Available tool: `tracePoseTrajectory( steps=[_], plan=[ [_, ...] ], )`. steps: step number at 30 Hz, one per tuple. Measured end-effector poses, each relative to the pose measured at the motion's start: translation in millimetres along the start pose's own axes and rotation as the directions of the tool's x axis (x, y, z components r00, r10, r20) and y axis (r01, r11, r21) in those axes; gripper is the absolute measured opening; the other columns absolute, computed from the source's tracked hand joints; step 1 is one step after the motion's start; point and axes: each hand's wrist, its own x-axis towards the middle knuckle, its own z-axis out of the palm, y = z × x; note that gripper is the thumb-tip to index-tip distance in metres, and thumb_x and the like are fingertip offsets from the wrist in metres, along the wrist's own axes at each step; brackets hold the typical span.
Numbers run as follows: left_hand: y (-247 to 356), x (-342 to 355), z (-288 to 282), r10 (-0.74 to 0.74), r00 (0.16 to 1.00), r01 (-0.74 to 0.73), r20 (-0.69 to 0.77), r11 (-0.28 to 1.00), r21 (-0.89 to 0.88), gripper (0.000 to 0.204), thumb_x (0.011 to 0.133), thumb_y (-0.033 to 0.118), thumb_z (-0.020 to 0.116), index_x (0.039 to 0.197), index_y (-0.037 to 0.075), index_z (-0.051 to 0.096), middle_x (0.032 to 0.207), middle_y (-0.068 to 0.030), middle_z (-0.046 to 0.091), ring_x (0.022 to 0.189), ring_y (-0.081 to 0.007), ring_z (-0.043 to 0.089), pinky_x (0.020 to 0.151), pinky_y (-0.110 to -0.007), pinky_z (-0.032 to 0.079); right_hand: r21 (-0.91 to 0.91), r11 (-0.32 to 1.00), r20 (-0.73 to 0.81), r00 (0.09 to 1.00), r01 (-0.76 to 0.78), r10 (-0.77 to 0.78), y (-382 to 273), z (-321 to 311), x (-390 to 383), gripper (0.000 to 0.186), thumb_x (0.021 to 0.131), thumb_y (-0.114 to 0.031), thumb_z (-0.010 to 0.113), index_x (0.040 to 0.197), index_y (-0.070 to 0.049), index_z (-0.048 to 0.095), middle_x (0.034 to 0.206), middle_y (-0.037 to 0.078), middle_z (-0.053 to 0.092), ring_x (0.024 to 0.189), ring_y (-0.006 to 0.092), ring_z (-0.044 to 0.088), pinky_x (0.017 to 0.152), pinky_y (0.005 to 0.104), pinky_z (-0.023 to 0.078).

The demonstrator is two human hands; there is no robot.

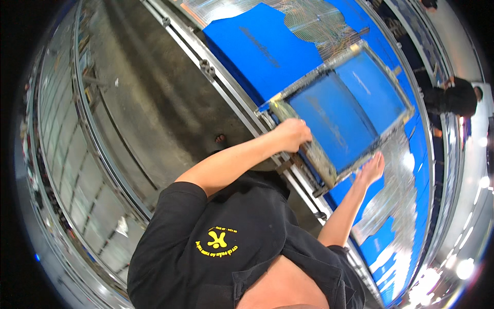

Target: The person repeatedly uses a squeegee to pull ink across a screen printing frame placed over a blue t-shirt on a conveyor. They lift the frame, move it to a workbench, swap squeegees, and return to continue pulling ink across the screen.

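A rectangular screen printing frame (397, 80) with worn, stained edges and a blue-looking mesh lies over the long blue printing table (257, 36). My left hand (293, 135) is closed around the frame's near side, close to its left corner. At the frame's right side, my right hand (372, 168) has its fingers curled at the edge; part of their grip is hidden. A darker band crosses the mesh between its two blue panels.
A metal rail (226, 87) with clamps runs along the table's near edge. Clear, shiny sheets (396, 190) lie on the blue surface beyond my right hand. Another person in dark clothes (458, 97) stands across the table. A second long table (62, 154) is at the left.
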Motion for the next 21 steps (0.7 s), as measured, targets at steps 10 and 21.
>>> tracePoseTrajectory(
  steps=[10, 21],
  plan=[
    [-193, -30, -119, -0.100, 0.991, 0.091, 0.084, 0.990, 0.110, 0.045, 0.070, 0.008, 0.074, 0.114, 0.013, 0.080, 0.120, -0.0079, 0.077, 0.117, -0.0311, 0.068, 0.102, -0.043, 0.054, -0.163, 0.977, -0.112, 0.981, 0.138, -0.157, 43, 257, -47, 0.045, 0.094, -0.040, 0.077, 0.114, 0.001, 0.077, 0.110, 0.017, 0.077, 0.101, 0.0288, 0.071, 0.093, 0.0403, 0.054],
    [-329, -59, -202, 0.034, 0.991, -0.053, 0.131, 0.988, 0.145, 0.046, 0.074, 0.007, 0.073, 0.120, 0.009, 0.076, 0.115, -0.0106, 0.077, 0.109, -0.0327, 0.070, 0.101, -0.044, 0.054, -0.119, 0.993, -0.095, 0.995, -0.025, 0.013, 29, 406, -119, 0.049, 0.095, -0.044, 0.072, 0.123, -0.003, 0.072, 0.116, 0.019, 0.075, 0.105, 0.0313, 0.073, 0.095, 0.0413, 0.055]
  ],
)
